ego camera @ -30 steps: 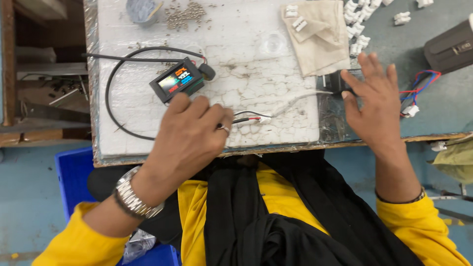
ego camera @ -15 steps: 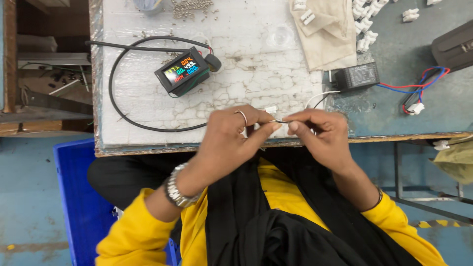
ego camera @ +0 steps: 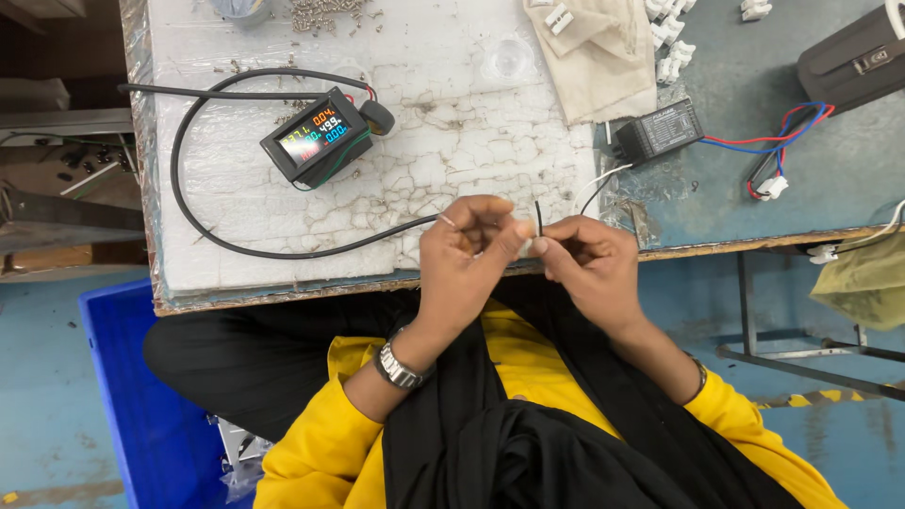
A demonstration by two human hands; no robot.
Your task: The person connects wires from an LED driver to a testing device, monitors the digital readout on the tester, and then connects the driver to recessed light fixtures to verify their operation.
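My left hand and my right hand meet at the table's front edge, fingertips together. Both pinch thin wires; one short black end sticks up between them. Black and white leads run from there to a small black box-shaped module on the grey-blue table. A black meter with a lit colour display sits on the white foam board; its black cable loops round and comes toward my left hand.
A beige cloth lies at the back with white connectors beside it. Red and blue wires end in a white plug at the right. A dark case sits far right. A blue bin stands on the floor at left.
A second ago my hands were apart, the right one spread open over the table. They came together at the front edge and now pinch the wires, lifted slightly.
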